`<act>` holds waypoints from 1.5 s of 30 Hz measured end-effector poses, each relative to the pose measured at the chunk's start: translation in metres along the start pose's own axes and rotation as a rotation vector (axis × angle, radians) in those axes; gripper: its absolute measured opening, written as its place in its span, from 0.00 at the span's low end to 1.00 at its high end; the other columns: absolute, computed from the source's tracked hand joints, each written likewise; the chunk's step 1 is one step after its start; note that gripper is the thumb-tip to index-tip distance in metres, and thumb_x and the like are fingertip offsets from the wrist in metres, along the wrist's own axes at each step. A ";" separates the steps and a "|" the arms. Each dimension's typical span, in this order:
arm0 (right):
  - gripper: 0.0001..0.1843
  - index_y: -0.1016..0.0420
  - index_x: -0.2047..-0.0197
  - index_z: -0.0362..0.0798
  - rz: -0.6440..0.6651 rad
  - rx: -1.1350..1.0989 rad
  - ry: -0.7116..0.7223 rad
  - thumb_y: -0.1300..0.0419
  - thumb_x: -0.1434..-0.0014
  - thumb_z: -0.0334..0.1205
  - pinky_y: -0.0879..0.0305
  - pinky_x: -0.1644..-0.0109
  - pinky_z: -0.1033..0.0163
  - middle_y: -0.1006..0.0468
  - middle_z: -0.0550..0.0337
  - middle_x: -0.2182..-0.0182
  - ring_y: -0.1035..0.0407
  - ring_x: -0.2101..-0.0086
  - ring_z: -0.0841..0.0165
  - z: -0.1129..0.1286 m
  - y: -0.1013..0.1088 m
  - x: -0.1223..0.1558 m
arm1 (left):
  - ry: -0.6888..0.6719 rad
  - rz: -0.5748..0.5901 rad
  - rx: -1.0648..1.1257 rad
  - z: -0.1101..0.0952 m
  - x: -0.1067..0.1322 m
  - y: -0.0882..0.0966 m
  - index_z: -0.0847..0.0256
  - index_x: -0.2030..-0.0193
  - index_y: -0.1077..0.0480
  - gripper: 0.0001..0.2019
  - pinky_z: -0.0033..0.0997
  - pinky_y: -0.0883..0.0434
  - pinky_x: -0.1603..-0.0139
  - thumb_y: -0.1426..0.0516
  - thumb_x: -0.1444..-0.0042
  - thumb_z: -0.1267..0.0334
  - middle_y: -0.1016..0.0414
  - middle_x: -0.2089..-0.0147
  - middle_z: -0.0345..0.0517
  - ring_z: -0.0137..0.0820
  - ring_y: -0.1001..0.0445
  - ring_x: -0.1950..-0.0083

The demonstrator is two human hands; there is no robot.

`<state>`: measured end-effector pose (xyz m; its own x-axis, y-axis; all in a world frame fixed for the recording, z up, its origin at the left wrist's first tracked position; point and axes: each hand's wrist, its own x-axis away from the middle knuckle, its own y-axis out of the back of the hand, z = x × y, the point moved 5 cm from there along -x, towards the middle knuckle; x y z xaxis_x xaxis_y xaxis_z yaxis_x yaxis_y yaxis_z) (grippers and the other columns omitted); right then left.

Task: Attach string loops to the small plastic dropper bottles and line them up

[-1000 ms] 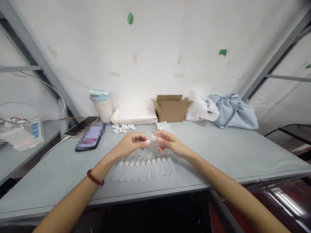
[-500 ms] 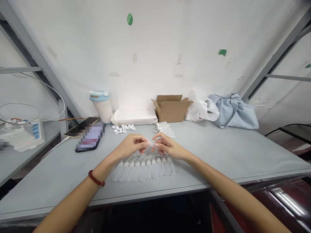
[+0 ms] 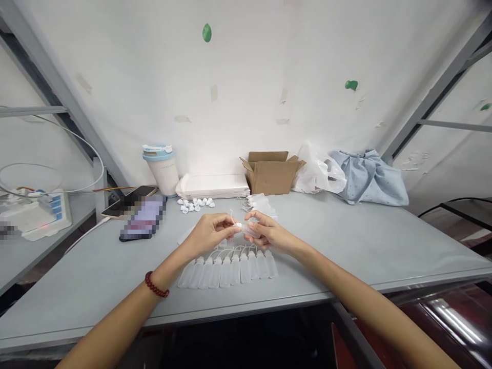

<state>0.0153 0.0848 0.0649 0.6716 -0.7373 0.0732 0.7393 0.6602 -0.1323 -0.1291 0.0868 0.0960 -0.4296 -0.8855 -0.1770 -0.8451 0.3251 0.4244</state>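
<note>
Above the table, my left hand (image 3: 209, 233) pinches a white cap (image 3: 239, 226) with a thin tube rising from it. My right hand (image 3: 272, 233) has its fingers closed around a small translucent plastic bottle (image 3: 251, 232), whose neck points left at the cap. Cap and bottle meet or nearly meet; I cannot tell whether they touch. Just below the hands lies a neat row of similar bottles (image 3: 225, 271) with white tops and curved thin tubes. More translucent bottles lie partly hidden behind my left hand.
Loose white caps (image 3: 197, 205) lie behind my left hand. Several bottles with tubes (image 3: 258, 201) lie behind my right. Along the wall stand a cup (image 3: 163, 171), a white stack (image 3: 215, 185), a cardboard box (image 3: 272, 176), a plastic bag (image 3: 317, 171) and a blue cloth bundle (image 3: 371, 177). Two phones (image 3: 144, 218) lie left.
My hands have drawn slightly apart, so the white cap in my left fingers and the bottle in my right now show more clearly. The row of bottles stays in place.
</note>
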 end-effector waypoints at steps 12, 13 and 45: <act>0.16 0.46 0.60 0.53 0.058 -0.122 -0.104 0.44 0.42 0.51 0.66 0.81 0.73 0.37 0.70 0.79 0.60 0.85 0.81 -0.002 -0.004 0.003 | -0.004 0.091 -0.055 0.003 0.001 -0.002 0.64 0.69 0.27 0.12 0.25 0.33 0.68 0.44 0.46 0.56 0.28 0.75 0.42 0.28 0.30 0.72; 0.15 0.46 0.60 0.53 0.079 -0.144 -0.106 0.44 0.42 0.50 0.66 0.81 0.73 0.38 0.70 0.79 0.61 0.84 0.81 -0.002 -0.004 0.003 | -0.012 0.090 -0.060 0.003 0.001 -0.002 0.64 0.69 0.27 0.12 0.26 0.34 0.68 0.44 0.45 0.56 0.28 0.74 0.42 0.28 0.30 0.71; 0.15 0.45 0.62 0.52 0.070 -0.095 -0.136 0.47 0.40 0.53 0.66 0.81 0.72 0.43 0.71 0.82 0.62 0.84 0.80 0.002 -0.004 0.005 | -0.051 0.136 -0.063 -0.008 0.003 -0.008 0.63 0.62 0.27 0.12 0.23 0.36 0.71 0.44 0.46 0.57 0.28 0.68 0.41 0.25 0.34 0.72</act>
<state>0.0160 0.0784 0.0676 0.7263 -0.6597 0.1930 0.6870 0.6878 -0.2345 -0.1210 0.0787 0.0985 -0.5556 -0.8163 -0.1582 -0.7569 0.4178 0.5025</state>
